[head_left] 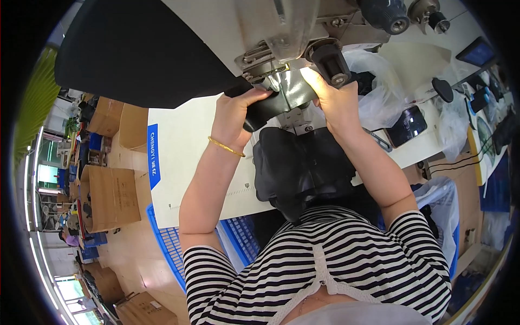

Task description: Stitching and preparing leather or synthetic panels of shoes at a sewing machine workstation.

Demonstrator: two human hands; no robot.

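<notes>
Left grip (234, 115) is clamping the glossy black piece (294, 95) lying to its right, long axis slanting rightward and away to the right grip (337, 102), which is touching the other end, closure unclear.

The sewing machine (225, 27) and the black panel (141, 54) are cut off by the upper picture edge. On the left hand (234, 116), most fingers are hidden by the black sheet (295, 89). On the right hand (338, 105), glare washes out the foremost fingertip. The black pile (303, 162) hides part of the near edge of the bench (187, 141). The near left corner of the bench partly covers the blue basket (165, 233). Beyond the right edge, the screen (476, 52) is too small to read.
</notes>
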